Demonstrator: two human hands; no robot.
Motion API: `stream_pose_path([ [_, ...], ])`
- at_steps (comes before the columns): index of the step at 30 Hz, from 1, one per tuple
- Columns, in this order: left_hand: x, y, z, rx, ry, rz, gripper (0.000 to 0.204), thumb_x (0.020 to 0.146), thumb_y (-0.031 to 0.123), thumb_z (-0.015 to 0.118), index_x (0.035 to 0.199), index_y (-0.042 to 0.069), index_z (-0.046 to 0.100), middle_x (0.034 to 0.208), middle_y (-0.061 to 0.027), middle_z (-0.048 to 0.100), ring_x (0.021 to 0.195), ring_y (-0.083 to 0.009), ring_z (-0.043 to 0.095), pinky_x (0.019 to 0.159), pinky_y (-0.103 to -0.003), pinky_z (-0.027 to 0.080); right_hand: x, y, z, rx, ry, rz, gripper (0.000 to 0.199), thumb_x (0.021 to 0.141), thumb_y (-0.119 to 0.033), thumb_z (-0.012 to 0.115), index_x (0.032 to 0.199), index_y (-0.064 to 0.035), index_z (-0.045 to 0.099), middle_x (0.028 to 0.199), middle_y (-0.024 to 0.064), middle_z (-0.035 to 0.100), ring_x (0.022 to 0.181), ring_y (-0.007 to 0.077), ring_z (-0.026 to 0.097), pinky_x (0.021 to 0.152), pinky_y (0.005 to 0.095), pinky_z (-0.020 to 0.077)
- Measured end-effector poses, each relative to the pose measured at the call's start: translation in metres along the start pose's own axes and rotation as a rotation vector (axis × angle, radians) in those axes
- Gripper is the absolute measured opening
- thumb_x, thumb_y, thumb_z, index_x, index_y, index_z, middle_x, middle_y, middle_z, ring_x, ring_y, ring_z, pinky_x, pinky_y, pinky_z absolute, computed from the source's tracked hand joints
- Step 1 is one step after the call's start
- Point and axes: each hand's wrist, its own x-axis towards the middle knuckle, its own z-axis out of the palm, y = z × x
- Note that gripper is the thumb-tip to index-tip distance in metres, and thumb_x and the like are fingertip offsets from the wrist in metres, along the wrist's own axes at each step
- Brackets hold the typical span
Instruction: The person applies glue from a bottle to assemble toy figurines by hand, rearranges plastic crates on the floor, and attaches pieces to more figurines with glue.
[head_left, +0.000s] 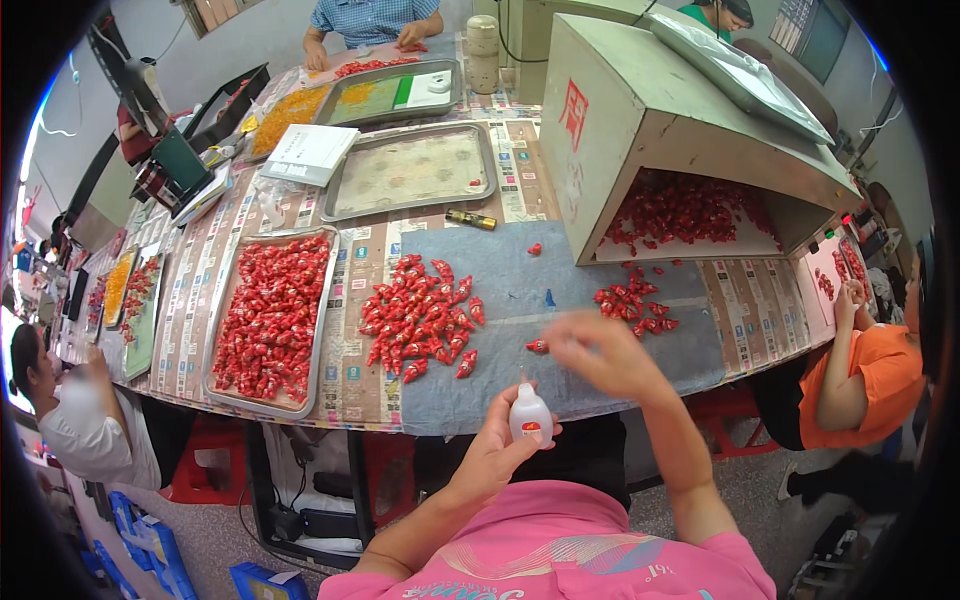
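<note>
My left hand (pixel 505 435) is closed around a small white squeeze bottle (pixel 530 412) with a thin nozzle pointing up. My right hand (pixel 600 350), blurred by motion, hovers over the blue cloth (pixel 510 280); whether its fingers hold anything does not show. Close to its fingertips lies a single small red figure (pixel 537 346). A large heap of similar red figures (pixel 418 315) lies on the cloth to the left. Beyond my right hand is a smaller group of red pieces (pixel 637 303), near the mouth of a metal box.
Left of the cloth stands a metal tray (pixel 328 290) full of red figures. The slanted metal box (pixel 620 110) holds more red pieces at the right. Behind lie a bare-bottomed tray (pixel 410 170), a battery-like cylinder (pixel 470 219) and a white booklet (pixel 308 154). Other people sit around the table.
</note>
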Motion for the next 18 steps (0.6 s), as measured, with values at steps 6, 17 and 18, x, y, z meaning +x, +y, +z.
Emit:
stream_pose_path([
  [6,0.028,-0.025,0.023,0.163,-0.125,0.066,0.074,0.093,0.011,0.058,0.15,0.008,0.012,0.133,-0.011,0.04,0.124,-0.0165,0.042,0.105,-0.032,0.034,-0.096,0.005,0.049,0.274,0.159,0.156,0.035,0.084,-0.012,0.072,0.114,0.0019,0.061,0.118,0.0111,0.055,0.099,0.0167,0.057,0.083,0.0276,0.0481],
  [17,0.084,0.02,0.008,1.349,0.337,0.718,0.021,0.081,0.009,0.064,0.101,0.001,0.063,0.101,-0.0146,0.058,0.094,-0.0321,0.053,0.083,-0.039,0.044,-0.118,0.02,0.021,0.786,0.383,0.257,0.028,0.093,-0.012,0.059,0.117,0.0023,0.056,0.115,0.0067,0.053,0.101,0.0144,0.061,0.08,0.0268,0.0518],
  [18,0.091,0.022,0.006,1.351,0.327,0.719,0.021,0.081,0.009,0.064,0.101,0.001,0.063,0.101,-0.0146,0.058,0.094,-0.0321,0.053,0.083,-0.039,0.044,-0.118,0.022,0.022,0.754,0.39,0.237,0.028,0.093,-0.013,0.058,0.117,0.0024,0.055,0.114,0.0068,0.052,0.102,0.0155,0.062,0.079,0.0266,0.0518],
])
